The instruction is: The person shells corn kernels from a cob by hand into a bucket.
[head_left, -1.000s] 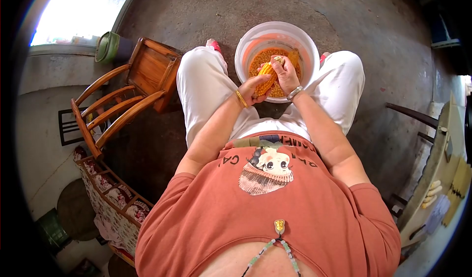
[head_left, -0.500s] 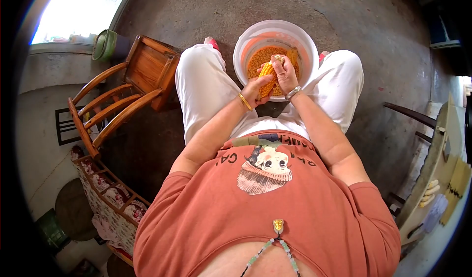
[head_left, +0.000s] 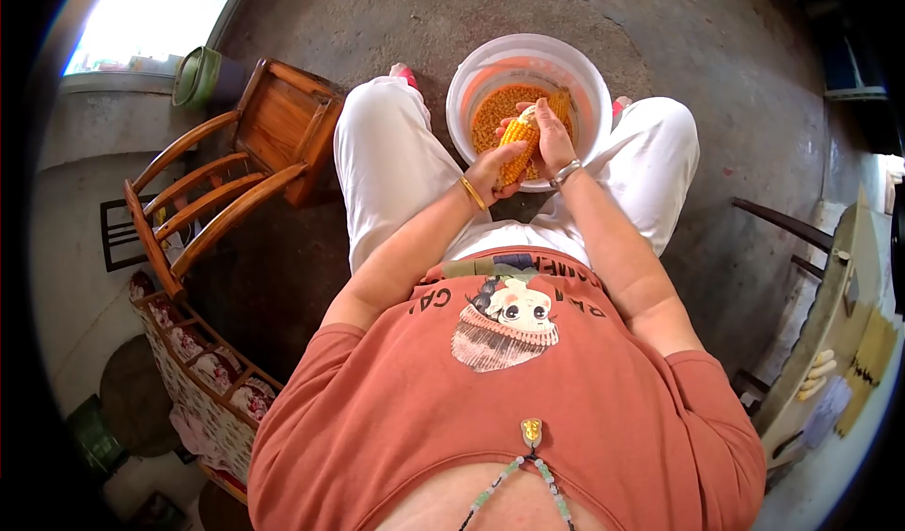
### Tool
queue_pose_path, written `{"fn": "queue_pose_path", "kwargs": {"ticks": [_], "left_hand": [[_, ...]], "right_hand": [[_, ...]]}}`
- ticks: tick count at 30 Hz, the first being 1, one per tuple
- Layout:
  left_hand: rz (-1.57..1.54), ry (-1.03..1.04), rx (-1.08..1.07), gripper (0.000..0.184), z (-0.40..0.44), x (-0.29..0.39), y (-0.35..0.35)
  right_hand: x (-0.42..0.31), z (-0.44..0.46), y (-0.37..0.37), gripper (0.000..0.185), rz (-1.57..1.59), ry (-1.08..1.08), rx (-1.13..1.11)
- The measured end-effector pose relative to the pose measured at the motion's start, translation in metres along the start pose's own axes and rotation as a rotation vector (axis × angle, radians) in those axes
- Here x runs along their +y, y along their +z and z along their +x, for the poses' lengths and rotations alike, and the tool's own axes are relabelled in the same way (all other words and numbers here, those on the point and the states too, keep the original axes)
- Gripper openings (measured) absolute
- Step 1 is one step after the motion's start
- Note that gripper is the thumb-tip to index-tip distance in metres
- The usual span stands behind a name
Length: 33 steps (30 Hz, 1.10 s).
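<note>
Above the white bucket (head_left: pixel 459 83), a yellow corn cob (head_left: pixel 518 151) is tilted between my two hands. My left hand (head_left: pixel 493 170) is wrapped around its lower end, the thumb lying along the kernels. Around the upper right side of the cob is my right hand (head_left: pixel 553 145), thumb near the pale tip and fingertips showing behind it. A pale, bare patch shows at the tip. Loose corn kernels (head_left: pixel 493 114) cover the inside of the bucket, and another corn cob (head_left: pixel 563 103) leans against its right inner wall, partly hidden by my right hand.
The bucket stands on the concrete floor (head_left: pixel 415 22) between my knees. A wooden chair (head_left: pixel 278 130) is at the left, near a green bucket (head_left: pixel 196 77). A floral-covered seat (head_left: pixel 203 366) is at lower left. To the right is a table (head_left: pixel 830 314) with several pale items.
My right hand's thumb and fingers have straightened and shifted slightly right along the cob, uncovering more of its tip. My left hand keeps its hold.
</note>
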State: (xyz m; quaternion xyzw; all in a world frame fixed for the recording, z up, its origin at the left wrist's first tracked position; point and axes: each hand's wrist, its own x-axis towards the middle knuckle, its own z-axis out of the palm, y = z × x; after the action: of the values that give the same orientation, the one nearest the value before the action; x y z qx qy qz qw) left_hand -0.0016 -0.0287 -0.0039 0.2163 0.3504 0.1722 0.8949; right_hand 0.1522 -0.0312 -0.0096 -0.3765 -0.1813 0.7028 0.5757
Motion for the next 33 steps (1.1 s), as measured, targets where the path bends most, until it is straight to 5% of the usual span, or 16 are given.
{"fn": "queue_pose_path", "kwargs": {"ticks": [11, 33], "left_hand": [[-0.128, -0.027, -0.014, 0.036, -0.007, 0.008, 0.002], [0.022, -0.115, -0.029, 0.039, 0.003, 0.001, -0.011]], "right_hand": [[-0.019, -0.010, 0.005, 0.036, 0.029, 0.080, -0.196], [-0.005, -0.007, -0.004, 0.028, 0.061, 0.138, -0.007]]}}
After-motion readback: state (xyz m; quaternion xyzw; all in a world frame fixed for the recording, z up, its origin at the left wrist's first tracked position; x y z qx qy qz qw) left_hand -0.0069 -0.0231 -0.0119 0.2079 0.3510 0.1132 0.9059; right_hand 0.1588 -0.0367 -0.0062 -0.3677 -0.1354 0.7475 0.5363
